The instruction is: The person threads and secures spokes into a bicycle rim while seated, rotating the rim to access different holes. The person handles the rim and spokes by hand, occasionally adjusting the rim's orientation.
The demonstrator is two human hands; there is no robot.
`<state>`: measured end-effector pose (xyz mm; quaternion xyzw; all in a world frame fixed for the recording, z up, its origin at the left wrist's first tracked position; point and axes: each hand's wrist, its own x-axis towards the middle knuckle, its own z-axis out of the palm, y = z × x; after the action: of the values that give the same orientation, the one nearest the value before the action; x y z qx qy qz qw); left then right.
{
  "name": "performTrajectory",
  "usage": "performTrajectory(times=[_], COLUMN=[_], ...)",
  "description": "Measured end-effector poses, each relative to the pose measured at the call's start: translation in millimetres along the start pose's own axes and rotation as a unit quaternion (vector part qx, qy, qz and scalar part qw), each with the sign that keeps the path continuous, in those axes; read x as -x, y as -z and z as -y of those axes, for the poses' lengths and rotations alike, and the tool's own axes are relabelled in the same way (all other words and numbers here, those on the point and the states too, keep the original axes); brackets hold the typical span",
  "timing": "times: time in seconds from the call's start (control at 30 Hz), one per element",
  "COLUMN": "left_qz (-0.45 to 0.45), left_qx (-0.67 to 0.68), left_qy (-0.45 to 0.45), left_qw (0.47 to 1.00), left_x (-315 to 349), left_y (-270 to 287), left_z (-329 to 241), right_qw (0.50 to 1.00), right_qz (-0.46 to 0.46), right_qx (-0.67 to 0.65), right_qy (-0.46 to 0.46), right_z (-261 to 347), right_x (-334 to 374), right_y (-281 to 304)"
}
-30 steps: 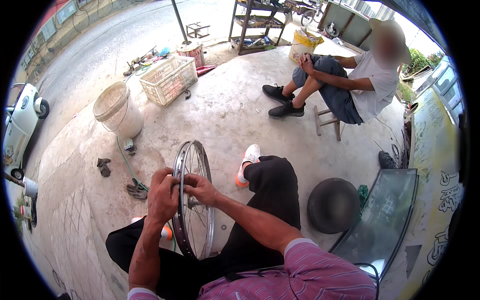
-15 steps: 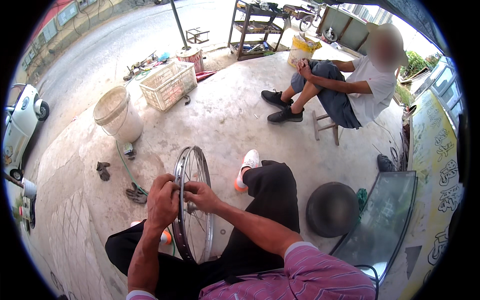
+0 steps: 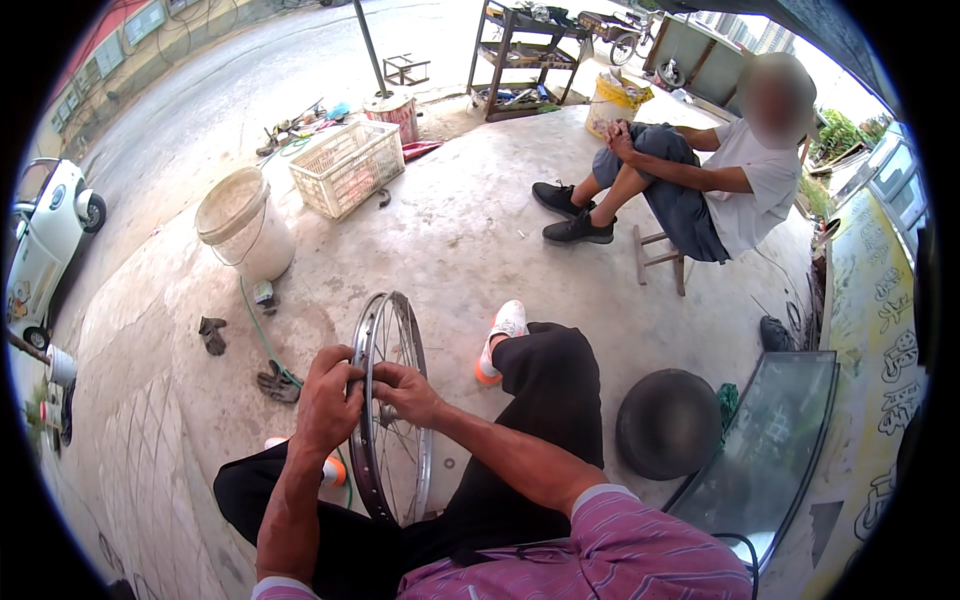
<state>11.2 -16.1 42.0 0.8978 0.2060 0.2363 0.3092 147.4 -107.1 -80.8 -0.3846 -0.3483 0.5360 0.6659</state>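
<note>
A bare bicycle wheel (image 3: 422,468), a silver rim with thin spokes and no tyre on it, stands upright between my legs. My left hand (image 3: 328,402) is closed on the near-left side of the rim, its fingers bent over the edge. From the right, my right hand (image 3: 406,394) reaches in among the spokes, thumb and fingers pinched against the inner side of the rim. The two sets of fingertips almost meet across the rim. Any small part between them is hidden.
A white bucket (image 3: 262,240) and a plastic crate (image 3: 370,170) stand ahead left; dark gloves (image 3: 278,383) and a green hose lie nearer. On the right are a black round seat or tyre (image 3: 665,425) and a glass panel (image 3: 765,440). A seated person (image 3: 760,190) is at far right.
My head view has shifted slightly, so the surroundings sit a little lower and to the right. Both hands keep their hold on the rim with hardly any movement.
</note>
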Motion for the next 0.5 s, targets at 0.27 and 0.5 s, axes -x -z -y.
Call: performTrajectory(times=[0.27,0.5], left_qz=[-0.008,0.029], left_qx=[0.001,0.009], left_qy=[-0.023,-0.029], left_qw=[1.0,0.999], left_x=[1.2,0.6], left_y=[-0.7,7.5], left_z=[-6.8,-6.3], right_qw=[1.0,0.996], right_qz=[0.01,-0.013], right_qx=[0.007,0.077], right_qy=[-0.025,-0.037], right_z=[8.7,8.7], right_x=[0.7,5.0], right_y=[3.4,1.7])
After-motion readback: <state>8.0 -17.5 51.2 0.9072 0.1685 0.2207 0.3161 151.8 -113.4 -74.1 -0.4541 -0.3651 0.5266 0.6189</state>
